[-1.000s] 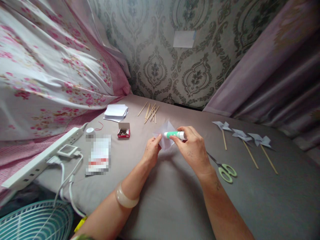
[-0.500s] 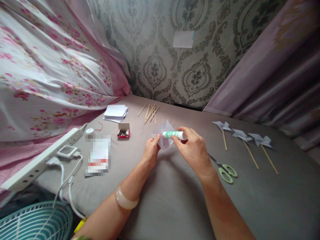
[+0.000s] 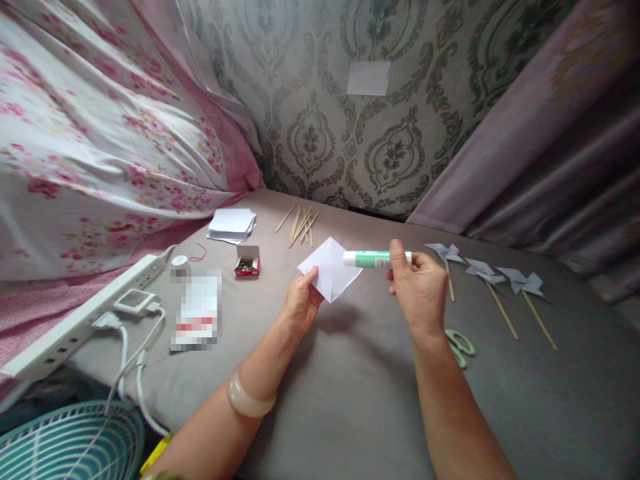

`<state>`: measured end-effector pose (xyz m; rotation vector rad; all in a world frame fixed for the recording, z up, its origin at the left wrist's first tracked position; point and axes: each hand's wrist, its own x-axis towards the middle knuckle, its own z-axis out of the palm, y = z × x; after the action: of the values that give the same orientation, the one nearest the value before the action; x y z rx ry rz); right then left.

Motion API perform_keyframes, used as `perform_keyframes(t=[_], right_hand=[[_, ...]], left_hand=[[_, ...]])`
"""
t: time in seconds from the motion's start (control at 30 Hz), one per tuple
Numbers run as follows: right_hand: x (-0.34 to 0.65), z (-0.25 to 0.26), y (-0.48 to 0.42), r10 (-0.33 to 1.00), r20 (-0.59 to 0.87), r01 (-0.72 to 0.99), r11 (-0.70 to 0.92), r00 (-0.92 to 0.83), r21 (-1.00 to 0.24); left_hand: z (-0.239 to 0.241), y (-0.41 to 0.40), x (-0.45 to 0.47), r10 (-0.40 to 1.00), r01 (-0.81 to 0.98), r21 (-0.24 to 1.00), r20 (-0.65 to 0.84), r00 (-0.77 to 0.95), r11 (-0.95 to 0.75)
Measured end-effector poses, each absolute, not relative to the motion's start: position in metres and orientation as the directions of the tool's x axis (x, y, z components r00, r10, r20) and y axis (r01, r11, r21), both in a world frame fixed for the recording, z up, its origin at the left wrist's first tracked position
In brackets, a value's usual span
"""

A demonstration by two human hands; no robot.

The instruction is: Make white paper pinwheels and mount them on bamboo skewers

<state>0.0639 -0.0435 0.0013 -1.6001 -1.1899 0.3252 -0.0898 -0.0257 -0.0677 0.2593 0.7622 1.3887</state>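
Note:
My left hand (image 3: 301, 302) pinches the near left corner of a white paper square (image 3: 330, 269) and holds it just above the grey cloth. My right hand (image 3: 419, 288) grips a green and white glue stick (image 3: 375, 259) that lies level, its tip pointing left and a little clear of the paper's right edge. A pale bangle (image 3: 247, 400) sits on my left wrist.
Three paper pinwheels on sticks (image 3: 484, 271) lie at the right, green-handled scissors (image 3: 459, 345) just behind my right wrist. Wooden sticks (image 3: 300, 225), a stack of white paper (image 3: 232, 224), a small red box (image 3: 248, 261), a power strip (image 3: 85, 315) and a fan guard (image 3: 70, 443) sit to the left.
My right hand has drawn the glue stick off the paper and moved it right and up. The paper now shows as a flat diamond in my left hand.

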Motion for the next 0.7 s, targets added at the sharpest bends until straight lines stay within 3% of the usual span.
perform_keyframes(t=[0.13, 0.33, 0.7], right_hand=[[0.076, 0.008, -0.044, 0.783, 0.387, 0.491, 0.121, 0.487, -0.862], [0.073, 0.010, -0.050, 0.769, 0.549, 0.604, 0.276, 0.328, -0.747], [0.062, 0.011, -0.056, 0.686, 0.716, 0.770, 0.525, -0.131, -0.362]], left_hand=[[-0.062, -0.025, -0.091, 0.921, -0.839, 0.479, -0.385, 0.064, 0.259], [-0.063, -0.023, -0.092, 0.909, -0.863, 0.401, -0.391, 0.144, 0.309], [-0.072, -0.027, -0.088, 0.963, -0.763, 0.614, -0.267, 0.041, 0.202]])
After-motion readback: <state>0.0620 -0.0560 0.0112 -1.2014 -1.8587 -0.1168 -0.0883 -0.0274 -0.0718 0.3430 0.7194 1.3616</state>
